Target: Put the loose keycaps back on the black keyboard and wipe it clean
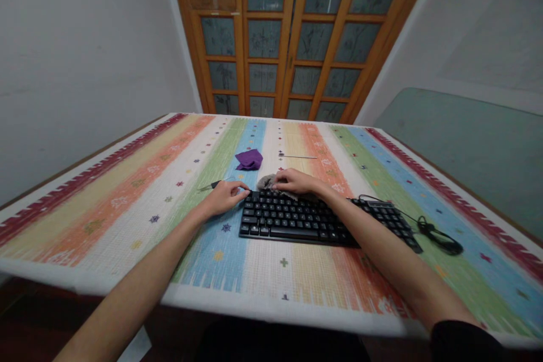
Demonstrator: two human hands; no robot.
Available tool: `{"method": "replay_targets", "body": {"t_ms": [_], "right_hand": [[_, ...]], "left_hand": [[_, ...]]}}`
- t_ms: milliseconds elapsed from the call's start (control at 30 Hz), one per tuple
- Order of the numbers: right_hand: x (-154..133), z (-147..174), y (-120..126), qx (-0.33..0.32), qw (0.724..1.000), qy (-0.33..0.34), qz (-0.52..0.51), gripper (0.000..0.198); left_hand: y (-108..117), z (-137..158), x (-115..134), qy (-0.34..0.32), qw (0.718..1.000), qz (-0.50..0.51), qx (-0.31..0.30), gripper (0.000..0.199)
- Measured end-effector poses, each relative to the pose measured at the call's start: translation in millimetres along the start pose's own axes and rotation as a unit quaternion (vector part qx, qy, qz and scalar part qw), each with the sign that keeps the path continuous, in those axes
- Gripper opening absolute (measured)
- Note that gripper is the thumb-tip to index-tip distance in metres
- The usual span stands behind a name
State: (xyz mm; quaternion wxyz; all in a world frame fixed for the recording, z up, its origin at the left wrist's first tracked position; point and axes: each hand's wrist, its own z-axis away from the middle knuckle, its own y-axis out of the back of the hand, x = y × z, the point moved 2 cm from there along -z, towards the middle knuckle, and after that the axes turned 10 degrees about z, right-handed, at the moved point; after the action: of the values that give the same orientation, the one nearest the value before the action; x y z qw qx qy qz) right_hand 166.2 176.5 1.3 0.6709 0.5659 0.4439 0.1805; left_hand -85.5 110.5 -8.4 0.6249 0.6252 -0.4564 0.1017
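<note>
A black computer keyboard (284, 218) lies flat on the striped tablecloth, in front of me. At its far left corner, my left hand (225, 198) pinches the edge between thumb and fingers. My right hand (297, 182) reaches over the keys to the far edge, its fingers closed on a crumpled grey cloth (266, 182). Part of that cloth shows under the palm, against the top row of keys. The right forearm covers some of the keyboard's right half. Just beyond the left fingers lies a slim tool with a dark handle and thin tip (211, 186).
A folded purple cloth (249, 159) lies beyond the keyboard. To its right is a thin metal rod (299, 156). The keyboard's coiled black cable (439, 236) rests at the right. Behind the table (127, 192) stand wooden glass-paned doors (286, 39); a pale green panel (466, 147) leans at right.
</note>
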Motion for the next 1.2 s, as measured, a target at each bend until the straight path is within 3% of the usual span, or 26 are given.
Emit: {"method": "replay_targets", "body": {"t_ms": [233,600,800,1200], "right_hand": [[0.7,11.0,13.7,0.023,0.999,-0.022,-0.010,0.037],[6.4,15.0,8.8,-0.063,0.996,0.001,-0.070,0.039],[8.8,11.3,6.3,-0.055,0.996,0.023,-0.065,0.037],[7.1,14.7,4.1,-0.022,0.998,0.000,-0.061,0.042]], "left_hand": [[-1.0,0.4,-1.1,-0.003,1.000,-0.001,0.002,0.034],[-1.1,-1.0,-5.7,-0.015,1.000,-0.006,-0.004,0.036],[-1.3,-0.8,-6.3,-0.025,1.000,-0.008,-0.003,0.034],[-1.9,-1.1,-8.3,-0.083,0.996,-0.016,0.022,0.028]]}}
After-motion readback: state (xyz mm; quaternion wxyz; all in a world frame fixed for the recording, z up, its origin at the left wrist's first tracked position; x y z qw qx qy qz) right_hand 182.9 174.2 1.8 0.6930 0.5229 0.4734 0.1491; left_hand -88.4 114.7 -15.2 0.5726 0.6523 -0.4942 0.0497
